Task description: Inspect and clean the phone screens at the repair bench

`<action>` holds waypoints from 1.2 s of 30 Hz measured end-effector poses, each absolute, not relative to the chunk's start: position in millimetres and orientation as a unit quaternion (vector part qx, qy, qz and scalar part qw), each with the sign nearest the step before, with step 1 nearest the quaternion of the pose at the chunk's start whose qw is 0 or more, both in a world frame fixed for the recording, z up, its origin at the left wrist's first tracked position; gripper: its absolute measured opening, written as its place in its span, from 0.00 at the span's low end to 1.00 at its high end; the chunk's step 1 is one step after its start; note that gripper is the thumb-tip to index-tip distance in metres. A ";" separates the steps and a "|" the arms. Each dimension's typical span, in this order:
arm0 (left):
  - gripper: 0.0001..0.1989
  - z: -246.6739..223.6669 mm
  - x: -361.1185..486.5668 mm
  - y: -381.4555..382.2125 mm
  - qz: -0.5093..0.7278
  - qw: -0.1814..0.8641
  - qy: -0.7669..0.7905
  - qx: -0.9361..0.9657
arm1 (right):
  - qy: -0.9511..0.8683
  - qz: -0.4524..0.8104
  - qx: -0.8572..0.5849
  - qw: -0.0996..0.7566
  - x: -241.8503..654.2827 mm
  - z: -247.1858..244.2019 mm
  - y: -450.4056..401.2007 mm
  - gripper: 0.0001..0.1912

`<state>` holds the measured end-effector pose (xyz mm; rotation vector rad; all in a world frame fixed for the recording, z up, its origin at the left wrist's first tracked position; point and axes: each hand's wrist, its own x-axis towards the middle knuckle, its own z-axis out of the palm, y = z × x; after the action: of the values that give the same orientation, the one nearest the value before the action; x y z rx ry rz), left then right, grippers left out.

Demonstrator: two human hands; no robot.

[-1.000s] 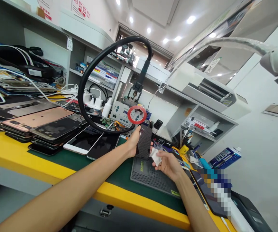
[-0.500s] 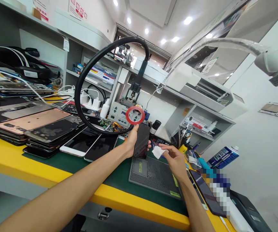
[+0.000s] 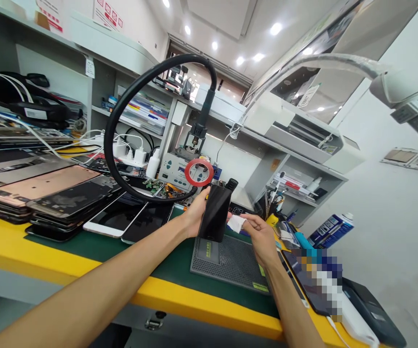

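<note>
My left hand (image 3: pixel 195 213) grips a black smartphone (image 3: pixel 215 212) by its left side, held nearly upright with the dark glossy screen facing me. To the right of the phone, my right hand (image 3: pixel 261 236) pinches a small white wipe (image 3: pixel 237 223) between thumb and fingers. A narrow gap seems to lie between the wipe and the phone's right edge. Below both hands, a grey perforated pad (image 3: pixel 227 266) rests on the green mat (image 3: pixel 172 258). Behind the phone hangs a red ring (image 3: pixel 199 172) near the end of a thick black hose (image 3: pixel 112 130).
Stacked phone screens and parts (image 3: pixel 60 198) cover the bench's left side, beside a white-framed phone (image 3: pixel 112 217). A control box (image 3: pixel 174 169) stands behind. On the right are a blue spray can (image 3: pixel 332 231), a dark phone (image 3: pixel 312 285) and a black device (image 3: pixel 374 311).
The phone has turned so its screen faces me more squarely. My right hand and the wipe keep close to its right side. The whole view has shifted slightly.
</note>
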<state>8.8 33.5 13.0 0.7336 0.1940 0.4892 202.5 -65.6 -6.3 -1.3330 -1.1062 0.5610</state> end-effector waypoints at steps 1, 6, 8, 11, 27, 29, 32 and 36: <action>0.37 12.3 9.2 33.8 0.225 0.903 0.090 0.355 | -0.478 0.249 -0.576 0.615 201.9 -6.6 -65.5 0.19; 0.33 9.6 13.3 31.3 0.219 0.908 0.105 0.340 | -0.469 0.264 -0.574 0.617 198.3 -8.9 -62.8 0.20; 0.33 8.9 15.5 29.6 0.229 0.904 0.115 0.344 | -0.462 0.262 -0.580 0.618 196.9 -10.1 -61.0 0.19; 0.33 9.4 17.1 27.8 0.233 0.897 0.114 0.358 | -0.452 0.251 -0.590 0.620 194.7 -11.4 -58.8 0.19; 0.38 1.0 24.4 27.7 0.243 0.869 0.197 0.383 | -0.362 0.437 -0.560 0.603 189.6 -3.3 -61.9 0.16; 0.39 -0.1 24.8 27.9 0.246 0.867 0.192 0.389 | -0.349 0.451 -0.553 0.607 189.5 -1.9 -62.4 0.16; 0.37 1.5 24.5 25.9 0.251 0.862 0.200 0.392 | -0.330 0.474 -0.541 0.612 188.9 1.6 -64.0 0.17; 0.35 6.6 22.4 20.8 0.260 0.853 0.221 0.395 | -0.310 0.490 -0.536 0.614 186.3 5.3 -66.6 0.14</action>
<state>22.4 20.8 6.6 0.8312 0.4651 0.5471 186.3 -66.6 5.3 -1.2348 -0.7153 1.1288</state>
